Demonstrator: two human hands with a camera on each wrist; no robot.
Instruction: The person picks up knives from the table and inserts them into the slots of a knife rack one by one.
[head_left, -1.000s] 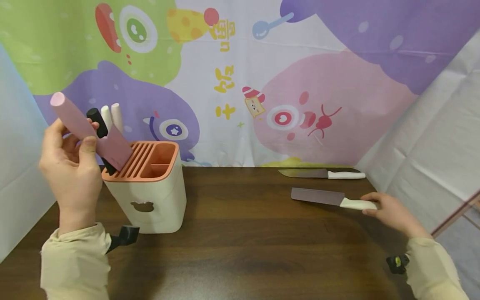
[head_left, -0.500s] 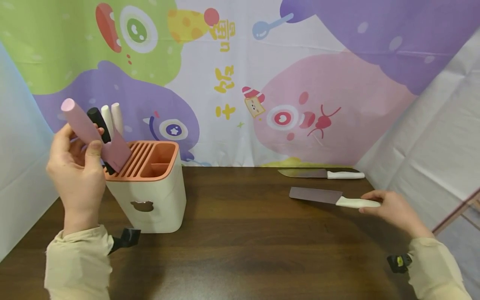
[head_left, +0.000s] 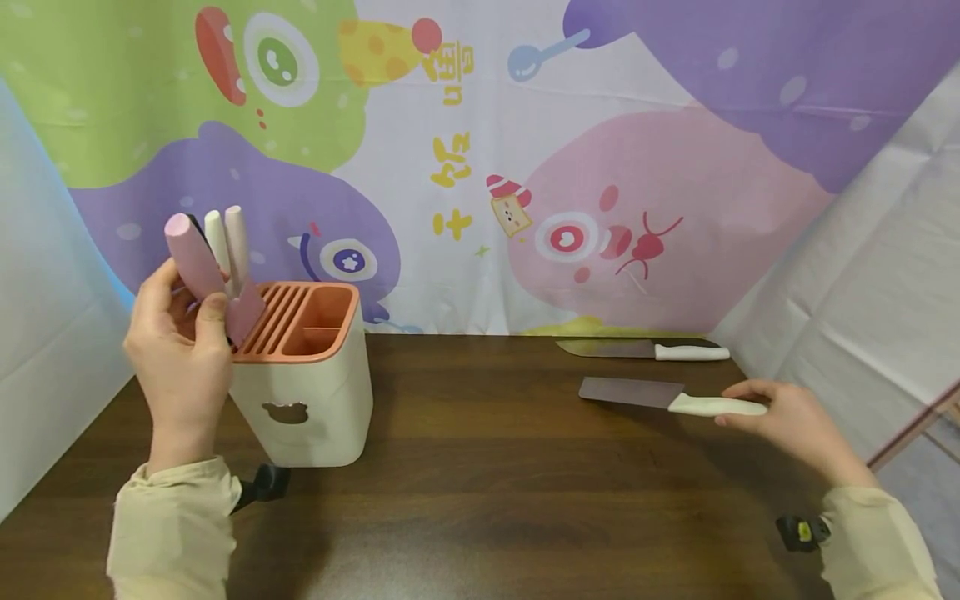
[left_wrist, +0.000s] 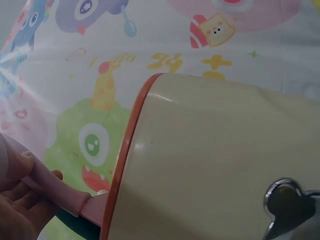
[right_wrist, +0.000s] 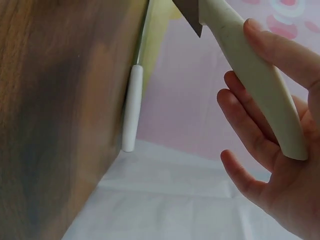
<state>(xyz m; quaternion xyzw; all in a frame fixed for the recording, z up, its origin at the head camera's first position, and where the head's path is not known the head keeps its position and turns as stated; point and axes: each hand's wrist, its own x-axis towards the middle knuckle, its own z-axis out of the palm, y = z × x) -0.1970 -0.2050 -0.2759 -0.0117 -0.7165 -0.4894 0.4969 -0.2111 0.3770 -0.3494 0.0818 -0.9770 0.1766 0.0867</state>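
Note:
On the left in the head view, my left hand [head_left: 180, 367] grips the handle of a pink knife [head_left: 192, 257]. Its pink blade goes down into a slot of the cream knife block [head_left: 322, 417], and part of it still shows above the orange top. In the left wrist view, the pink handle [left_wrist: 57, 192] slants toward the block's orange rim [left_wrist: 131, 132]. At the right, my right hand [head_left: 798, 429] pinches the cream handle of a square-ended kitchen knife [head_left: 633, 392], held low over the table. The right wrist view has the thumb lying along this handle [right_wrist: 257, 82], several fingers behind it.
A white-handled pointed knife [head_left: 690, 353] lies at the table's back edge. Two light handles [head_left: 237, 237] rise from the block beside a mostly hidden black one. A cartoon cloth [head_left: 480, 167] hangs behind the dark wooden table [head_left: 510, 500].
My left hand has moved right and slightly down, bringing the pink knife more upright and deeper into the block. The right hand and its knife have shifted only slightly.

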